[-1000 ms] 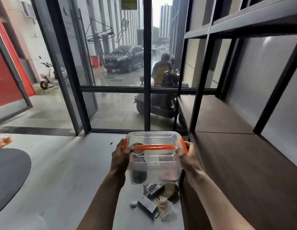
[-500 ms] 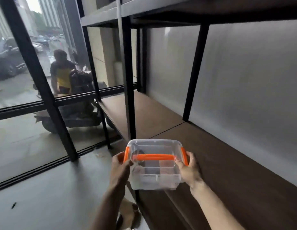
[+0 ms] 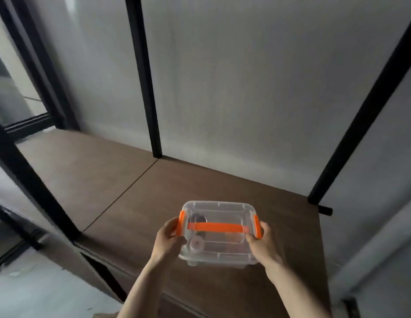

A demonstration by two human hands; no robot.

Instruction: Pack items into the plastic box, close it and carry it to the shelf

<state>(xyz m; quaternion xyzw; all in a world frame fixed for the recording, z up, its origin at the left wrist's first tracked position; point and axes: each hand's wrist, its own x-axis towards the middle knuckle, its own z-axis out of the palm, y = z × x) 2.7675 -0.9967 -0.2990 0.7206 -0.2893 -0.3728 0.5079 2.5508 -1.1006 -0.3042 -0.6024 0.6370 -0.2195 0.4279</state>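
Observation:
A clear plastic box [image 3: 219,251] with a lid, an orange handle and orange side clips is held level just above the brown shelf board [image 3: 121,187]. My left hand [image 3: 169,239] grips its left end by the clip. Its right end sits in my right hand [image 3: 260,243]. Through the lid I see a dark round item and a pale round item on the left; the other contents are blurred. I cannot tell whether the box touches the board.
Black metal posts [image 3: 143,76] stand at the shelf's back and front, another post [image 3: 360,115] on the right. A grey wall [image 3: 245,88] closes the back. The pale floor [image 3: 34,292] lies lower left.
The view has swung right from the window and street to face the shelf. The box, still held in both hands, now hangs over the shelf board instead of over the floor.

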